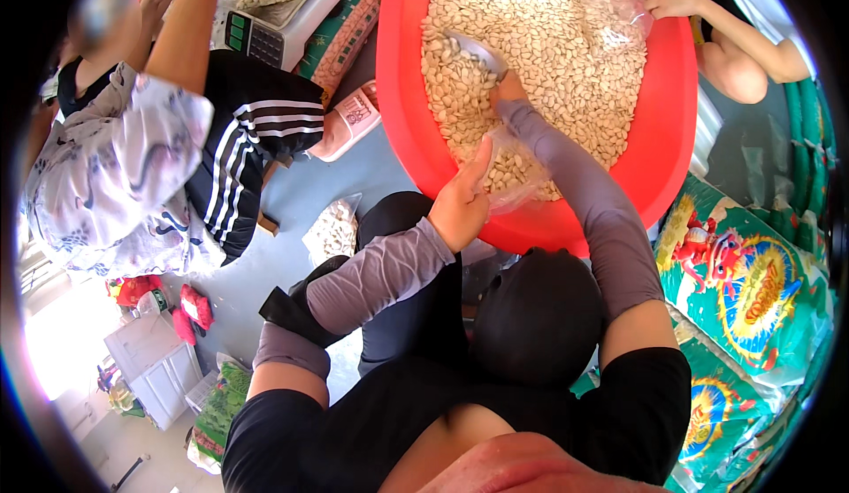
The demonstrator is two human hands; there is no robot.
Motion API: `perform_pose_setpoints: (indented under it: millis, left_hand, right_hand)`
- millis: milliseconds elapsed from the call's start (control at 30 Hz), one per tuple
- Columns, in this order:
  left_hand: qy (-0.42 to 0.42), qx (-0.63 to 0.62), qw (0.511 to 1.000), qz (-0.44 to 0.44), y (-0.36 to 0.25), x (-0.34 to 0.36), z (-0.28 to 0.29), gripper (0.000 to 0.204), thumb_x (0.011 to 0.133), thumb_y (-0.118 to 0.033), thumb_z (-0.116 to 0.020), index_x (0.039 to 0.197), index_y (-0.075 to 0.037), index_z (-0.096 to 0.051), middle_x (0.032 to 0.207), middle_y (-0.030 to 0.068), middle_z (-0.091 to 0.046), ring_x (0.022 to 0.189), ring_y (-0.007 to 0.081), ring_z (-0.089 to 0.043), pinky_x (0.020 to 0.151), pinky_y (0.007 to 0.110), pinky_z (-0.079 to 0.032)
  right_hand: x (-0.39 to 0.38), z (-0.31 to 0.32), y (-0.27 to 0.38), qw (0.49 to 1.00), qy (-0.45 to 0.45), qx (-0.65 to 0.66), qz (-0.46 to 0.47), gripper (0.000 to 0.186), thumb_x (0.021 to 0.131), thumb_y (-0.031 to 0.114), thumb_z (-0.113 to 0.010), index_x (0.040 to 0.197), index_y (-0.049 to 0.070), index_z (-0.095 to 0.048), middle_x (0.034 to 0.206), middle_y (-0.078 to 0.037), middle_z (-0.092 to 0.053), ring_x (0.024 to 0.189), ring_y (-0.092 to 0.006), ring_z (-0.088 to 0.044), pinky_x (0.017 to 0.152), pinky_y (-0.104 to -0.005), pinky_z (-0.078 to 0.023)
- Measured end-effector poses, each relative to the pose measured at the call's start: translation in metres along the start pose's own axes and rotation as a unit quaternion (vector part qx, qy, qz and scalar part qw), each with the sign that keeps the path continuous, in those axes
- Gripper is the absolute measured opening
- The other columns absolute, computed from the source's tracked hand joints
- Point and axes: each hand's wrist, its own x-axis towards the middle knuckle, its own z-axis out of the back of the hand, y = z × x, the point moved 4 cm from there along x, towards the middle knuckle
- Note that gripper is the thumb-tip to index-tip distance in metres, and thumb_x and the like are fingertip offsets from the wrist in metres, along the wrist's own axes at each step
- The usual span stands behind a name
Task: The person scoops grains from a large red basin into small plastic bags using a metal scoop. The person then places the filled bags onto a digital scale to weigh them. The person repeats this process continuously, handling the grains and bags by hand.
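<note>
A wide red tub [405, 95] in front of me holds a deep layer of pale, flat pumpkin seeds [548, 51]. My right hand [508, 91] reaches in and is closed on a metal scoop [478, 52], its blade down among the seeds. Close to the tub's near rim, my left hand [463, 194] grips a clear plastic bag [515, 173] by its edge, thumb up. Seeds show in or through the bag; I cannot tell how many are inside. My right forearm passes just over the bag.
Across the tub at right, another person's hand [661, 0] touches a clear bag [615, 17]. A person sits at left beside a weighing scale [265, 44]. A filled seed bag [332, 228] lies on the floor by my left knee. Green printed sacks [743, 285] are stacked at right.
</note>
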Motion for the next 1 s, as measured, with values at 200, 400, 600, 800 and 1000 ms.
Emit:
perform_pose_setpoints:
  millis: [200,400,600,800,1000]
  left_hand:
    - [0.002,-0.029,0.999,-0.015,0.000,0.003,-0.003,0.069,0.074,0.010,-0.034,0.141,-0.003,-0.021,0.136,0.0217,-0.036,0.120,0.0236,-0.034,0.097,0.026,-0.028]
    - [0.036,-0.111,0.992,0.047,-0.017,0.001,-0.010,0.069,0.074,0.009,-0.035,0.141,-0.004,-0.022,0.137,0.0209,-0.036,0.120,0.0232,-0.035,0.097,0.026,-0.028]
    - [0.053,0.067,0.987,-0.135,-0.008,0.003,-0.016,0.073,0.075,0.010,-0.031,0.144,-0.011,-0.019,0.137,0.0087,-0.037,0.071,0.0080,-0.051,0.065,0.020,-0.045]
    - [0.111,-0.048,0.993,0.005,-0.028,0.000,-0.015,0.075,0.073,0.011,-0.031,0.144,-0.010,-0.017,0.138,0.0062,-0.036,0.072,0.0075,-0.050,0.066,0.020,-0.045]
    - [0.072,-0.109,0.991,0.012,-0.016,0.004,-0.013,0.076,0.076,0.008,-0.034,0.145,-0.016,-0.014,0.082,0.0045,-0.055,0.061,0.0085,-0.048,0.061,0.023,-0.044]
  right_hand:
    - [-0.059,0.022,0.015,0.872,0.232,0.419,0.094,0.032,0.083,0.012,-0.054,0.113,-0.001,-0.051,0.106,-0.014,-0.058,0.096,-0.0221,-0.057,0.084,-0.0322,-0.046]
    - [-0.084,0.047,-0.020,0.671,0.465,0.577,-0.033,0.027,0.086,0.014,-0.053,0.109,0.000,-0.053,0.102,-0.012,-0.059,0.093,-0.0188,-0.057,0.082,-0.0297,-0.047]
    - [-0.097,0.059,-0.046,0.704,0.454,0.541,-0.072,0.023,0.090,0.021,-0.049,0.101,0.002,-0.056,0.092,-0.009,-0.059,0.085,-0.0153,-0.057,0.074,-0.0259,-0.048]
    - [-0.072,0.089,-0.028,0.914,0.299,0.262,-0.080,0.023,0.084,0.027,-0.051,0.082,0.004,-0.054,0.072,-0.003,-0.053,0.060,-0.0122,-0.049,0.049,-0.0252,-0.040]
    - [-0.064,0.162,-0.009,0.925,0.185,0.299,-0.142,0.021,0.083,0.021,-0.047,0.075,0.002,-0.052,0.065,-0.005,-0.052,0.051,-0.0102,-0.043,0.040,-0.0241,-0.034]
